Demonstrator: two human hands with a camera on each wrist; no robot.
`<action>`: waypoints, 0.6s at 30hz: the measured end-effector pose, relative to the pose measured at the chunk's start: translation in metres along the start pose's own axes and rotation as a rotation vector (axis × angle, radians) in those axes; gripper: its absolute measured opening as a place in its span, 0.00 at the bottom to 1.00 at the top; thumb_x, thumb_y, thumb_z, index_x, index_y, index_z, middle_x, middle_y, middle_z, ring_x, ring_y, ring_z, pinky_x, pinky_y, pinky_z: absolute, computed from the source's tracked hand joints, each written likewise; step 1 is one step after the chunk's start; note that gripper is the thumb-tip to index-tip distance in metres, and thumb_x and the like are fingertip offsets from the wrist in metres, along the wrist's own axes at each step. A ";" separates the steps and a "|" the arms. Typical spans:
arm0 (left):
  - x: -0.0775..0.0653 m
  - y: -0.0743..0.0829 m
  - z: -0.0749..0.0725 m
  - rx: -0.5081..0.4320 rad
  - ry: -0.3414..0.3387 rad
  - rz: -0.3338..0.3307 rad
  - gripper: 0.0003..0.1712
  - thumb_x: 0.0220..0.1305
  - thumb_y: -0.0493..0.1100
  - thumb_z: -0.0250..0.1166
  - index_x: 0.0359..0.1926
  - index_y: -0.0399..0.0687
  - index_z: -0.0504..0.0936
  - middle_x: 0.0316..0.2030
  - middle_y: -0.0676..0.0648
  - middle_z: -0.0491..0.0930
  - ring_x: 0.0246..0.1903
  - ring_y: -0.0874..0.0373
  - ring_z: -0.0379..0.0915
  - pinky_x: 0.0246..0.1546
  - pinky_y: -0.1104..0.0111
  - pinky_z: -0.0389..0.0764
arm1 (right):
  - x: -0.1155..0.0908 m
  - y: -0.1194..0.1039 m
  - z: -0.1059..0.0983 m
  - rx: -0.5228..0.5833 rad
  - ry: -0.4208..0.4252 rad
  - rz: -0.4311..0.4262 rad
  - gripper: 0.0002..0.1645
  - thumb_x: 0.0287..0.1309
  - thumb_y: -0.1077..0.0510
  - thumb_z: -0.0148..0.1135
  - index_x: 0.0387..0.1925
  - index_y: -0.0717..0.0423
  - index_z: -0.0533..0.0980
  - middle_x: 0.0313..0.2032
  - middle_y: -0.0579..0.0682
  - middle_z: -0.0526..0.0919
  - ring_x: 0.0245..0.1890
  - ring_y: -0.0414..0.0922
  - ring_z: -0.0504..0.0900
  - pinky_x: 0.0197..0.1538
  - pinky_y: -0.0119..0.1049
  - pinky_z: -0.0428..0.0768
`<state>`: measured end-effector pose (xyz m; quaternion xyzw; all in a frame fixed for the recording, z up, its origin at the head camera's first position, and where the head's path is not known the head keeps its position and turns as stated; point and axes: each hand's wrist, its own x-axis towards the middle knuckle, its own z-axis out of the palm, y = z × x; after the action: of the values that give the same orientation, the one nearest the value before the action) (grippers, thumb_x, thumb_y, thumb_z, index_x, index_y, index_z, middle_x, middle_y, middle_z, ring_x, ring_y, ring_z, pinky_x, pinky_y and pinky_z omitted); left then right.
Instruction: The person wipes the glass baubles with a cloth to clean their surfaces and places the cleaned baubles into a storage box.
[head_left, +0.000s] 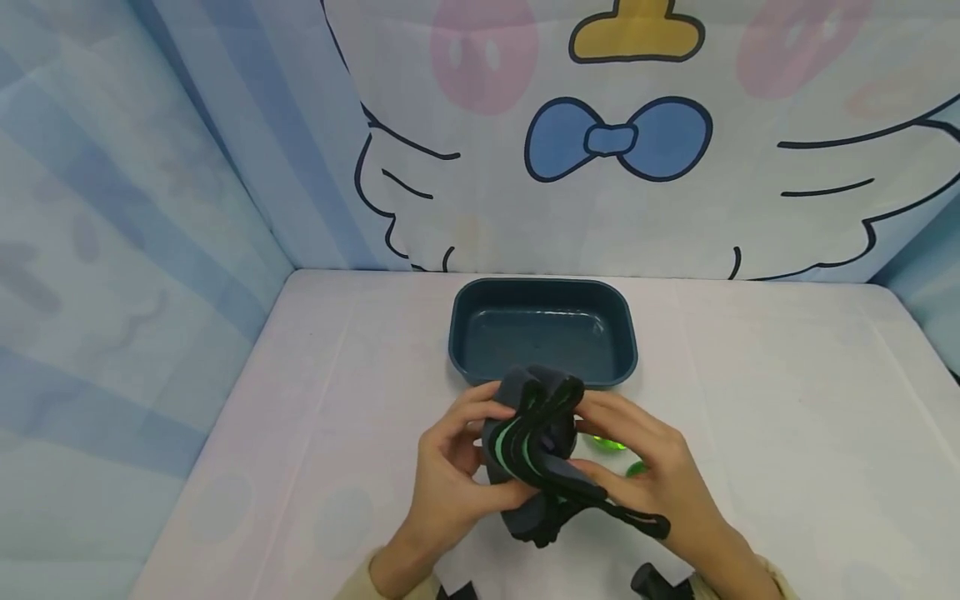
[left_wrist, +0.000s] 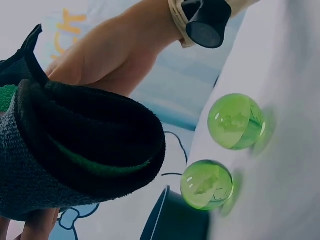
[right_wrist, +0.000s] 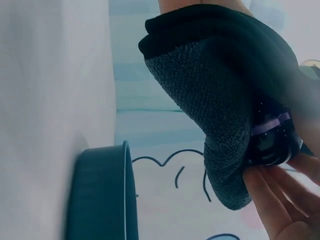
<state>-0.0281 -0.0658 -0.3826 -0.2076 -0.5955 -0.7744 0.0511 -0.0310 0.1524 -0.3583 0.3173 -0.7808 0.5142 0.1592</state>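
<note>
A folded dark grey terry cloth [head_left: 517,500], with thick black edging and green showing in its folds, is between both hands. My left hand [head_left: 453,475] holds it from the left, thumb on the near side and fingers on the far side. In the right wrist view, a glossy dark rounded object [right_wrist: 272,142] with white specks and a purple band is partly wrapped by the cloth. My right hand [head_left: 648,454] grips that object, its fingertips [right_wrist: 260,182] against its lower side. Most of the object is hidden, so its full shape does not show.
A dark teal basin [head_left: 543,283] stands on the white-covered table [head_left: 360,400] just beyond the hands. Two clear green balls [left_wrist: 236,121] [left_wrist: 207,185] lie on the table, partly behind the right hand in the head view. A printed curtain [head_left: 615,225] hangs behind the table.
</note>
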 end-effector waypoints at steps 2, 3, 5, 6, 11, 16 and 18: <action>0.000 0.002 0.000 0.002 0.013 -0.030 0.31 0.40 0.21 0.74 0.50 0.28 0.77 0.60 0.39 0.72 0.42 0.59 0.79 0.38 0.63 0.88 | 0.000 0.000 -0.002 -0.013 -0.015 -0.013 0.28 0.58 0.54 0.70 0.58 0.63 0.78 0.56 0.52 0.80 0.57 0.37 0.79 0.58 0.26 0.78; 0.000 0.002 0.000 0.002 0.017 -0.045 0.31 0.40 0.22 0.74 0.50 0.28 0.77 0.60 0.39 0.72 0.42 0.58 0.79 0.38 0.63 0.88 | 0.000 0.000 -0.002 -0.010 -0.023 -0.025 0.28 0.60 0.52 0.68 0.57 0.63 0.78 0.57 0.52 0.80 0.58 0.37 0.78 0.61 0.26 0.76; 0.000 0.002 0.000 0.002 0.021 -0.060 0.31 0.40 0.23 0.74 0.51 0.27 0.76 0.60 0.37 0.71 0.42 0.58 0.79 0.38 0.63 0.88 | 0.001 0.003 -0.002 0.000 -0.028 -0.088 0.27 0.63 0.49 0.64 0.57 0.63 0.78 0.59 0.53 0.79 0.62 0.39 0.75 0.64 0.26 0.73; 0.000 0.002 0.000 0.000 0.027 -0.073 0.32 0.40 0.23 0.74 0.51 0.27 0.76 0.61 0.38 0.71 0.42 0.58 0.79 0.39 0.63 0.88 | 0.001 0.004 -0.002 0.009 -0.032 -0.120 0.27 0.64 0.49 0.63 0.57 0.64 0.78 0.59 0.53 0.78 0.63 0.41 0.74 0.65 0.27 0.72; 0.000 -0.001 -0.001 -0.013 0.003 -0.017 0.31 0.42 0.23 0.74 0.52 0.27 0.76 0.61 0.35 0.70 0.43 0.58 0.79 0.39 0.62 0.88 | 0.003 0.006 0.001 0.033 -0.031 -0.206 0.25 0.66 0.52 0.61 0.57 0.65 0.77 0.60 0.56 0.78 0.64 0.43 0.73 0.66 0.28 0.72; 0.000 -0.001 -0.001 -0.005 -0.029 0.013 0.30 0.44 0.22 0.73 0.52 0.29 0.76 0.61 0.35 0.71 0.45 0.55 0.79 0.40 0.60 0.88 | -0.001 0.004 0.003 0.051 0.007 -0.097 0.25 0.62 0.59 0.66 0.58 0.66 0.76 0.59 0.51 0.79 0.59 0.38 0.77 0.58 0.27 0.79; 0.000 -0.001 -0.001 0.005 -0.033 0.018 0.30 0.44 0.22 0.73 0.52 0.30 0.76 0.61 0.35 0.70 0.47 0.55 0.79 0.40 0.59 0.88 | -0.002 0.003 0.005 0.082 0.021 -0.036 0.27 0.56 0.67 0.69 0.58 0.67 0.76 0.58 0.50 0.80 0.57 0.37 0.79 0.53 0.28 0.82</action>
<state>-0.0290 -0.0661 -0.3838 -0.2256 -0.5964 -0.7688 0.0488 -0.0315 0.1495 -0.3638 0.3321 -0.7513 0.5463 0.1636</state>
